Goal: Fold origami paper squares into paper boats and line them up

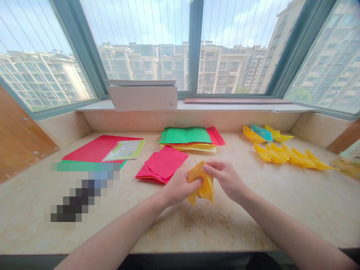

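Observation:
A partly folded piece of yellow paper (207,187) is held up above the counter, between both hands. My left hand (181,185) grips its left side, thumb pressed across the front. At the upper right edge, my right hand (223,174) pinches the same paper between thumb and fingers. Just beyond my left hand lies a stack of red paper squares (165,163). Farther right on the counter stand several folded yellow paper boats (281,154) in a row, with a blue paper boat (261,133) among others behind them.
Green paper (187,135) lies over red and yellow sheets at the back. At left are a red sheet (98,148), a clear packet (123,150) and a pixelated dark object (81,198). A white box (143,97) sits on the windowsill; a transparent container (348,163) stands far right.

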A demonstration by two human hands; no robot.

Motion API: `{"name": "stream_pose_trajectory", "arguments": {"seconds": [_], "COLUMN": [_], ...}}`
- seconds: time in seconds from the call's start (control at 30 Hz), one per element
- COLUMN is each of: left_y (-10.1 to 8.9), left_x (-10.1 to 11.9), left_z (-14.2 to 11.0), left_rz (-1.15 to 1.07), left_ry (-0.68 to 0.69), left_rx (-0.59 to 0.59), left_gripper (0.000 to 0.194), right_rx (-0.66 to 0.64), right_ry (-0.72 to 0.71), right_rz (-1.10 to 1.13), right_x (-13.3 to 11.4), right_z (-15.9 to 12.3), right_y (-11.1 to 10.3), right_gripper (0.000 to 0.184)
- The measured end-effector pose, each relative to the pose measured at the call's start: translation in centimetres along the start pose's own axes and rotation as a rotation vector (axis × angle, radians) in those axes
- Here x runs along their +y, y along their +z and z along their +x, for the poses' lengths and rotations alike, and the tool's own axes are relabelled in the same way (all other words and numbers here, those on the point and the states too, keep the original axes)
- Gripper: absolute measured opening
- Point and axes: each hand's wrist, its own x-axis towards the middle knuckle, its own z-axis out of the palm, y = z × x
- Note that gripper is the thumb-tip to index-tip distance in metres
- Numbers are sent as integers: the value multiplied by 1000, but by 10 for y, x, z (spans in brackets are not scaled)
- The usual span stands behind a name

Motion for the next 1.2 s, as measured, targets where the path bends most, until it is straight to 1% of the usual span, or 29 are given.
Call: {"name": "stream_pose_trajectory", "arguments": {"seconds": [0.07,0.13,0.2,0.27,0.33,0.4,0.47,0.53,0.63,0.77,0.83,0.97,1.07,1.2], "left_y": [1,2,0,-2,-5,-6,-6,-5,-4,-5,-5,-5,-5,-4], "left_x": [-1,0,1,1,-1,-3,-5,-4,-3,-4,-5,-4,-2,-4], "left_z": [1,3,5,7,8,9,9,9,9,11,11,9,5,3], "left_rz": [-47,-102,-141,-146,-135,-135,-166,-191,-223,-241,-206,-54,75,89], "left_ry": [-21,-27,-10,26,55,63,53,47,52,59,83,141,206,264], "left_rx": [43,119,227,350,454,509,512,512,503,438,441,508,545,528], "left_gripper": [31,35,37,34,31,32,35,38,40,40,38,33,30,29], "right_rx": [52,82,58,19,-9,-51,-98,-106,-54,-7,28,117,108,84], "right_ry": [-13,-34,-50,-47,-26,-6,7,16,19,1,1,53,117,157], "right_rz": [-25,-49,-59,-69,-89,-100,-98,-104,-106,-32,-41,-121,-94,-15], "right_x": [3,6,8,10,11,11,10,8,7,8,9,7,4,-1], "right_z": [1,1,1,1,0,0,1,1,1,2,2,2,2,0], "right_y": [1,1,1,2,2,3,3,4,5,7,7,4,4,7], "right_gripper": [36,48,59,64,65,61,54,47,45,44,44,40,38,41]}}
